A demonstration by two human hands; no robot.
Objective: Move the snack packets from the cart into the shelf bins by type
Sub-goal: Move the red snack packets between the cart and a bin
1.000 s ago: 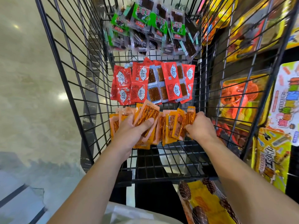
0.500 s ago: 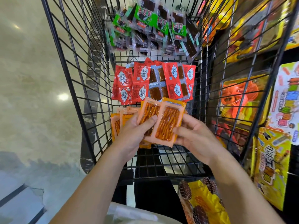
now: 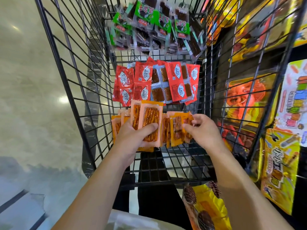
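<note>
Inside the black wire cart [image 3: 69, 90] lie three groups of snack packets. Green-labelled dark packets [image 3: 154, 27] sit at the far end, red packets [image 3: 156, 83] in the middle, orange packets [image 3: 176, 128] nearest me. My left hand [image 3: 132, 138] grips a small stack of orange packets [image 3: 149, 120], thumb across the front one, held upright above the pile. My right hand [image 3: 202, 130] reaches into the orange pile, its fingers curled around a few packets at the right end.
Shelf bins with large yellow and orange snack bags [image 3: 245, 100] stand to the right behind the cart's wire side. A yellow net bag [image 3: 204, 208] lies below the cart's near edge. Pale polished floor [image 3: 29, 97] stretches to the left.
My right hand let go of the packet it held against the left hand's stack and moved right, back into the orange pile. The left hand keeps its stack, now slightly higher.
</note>
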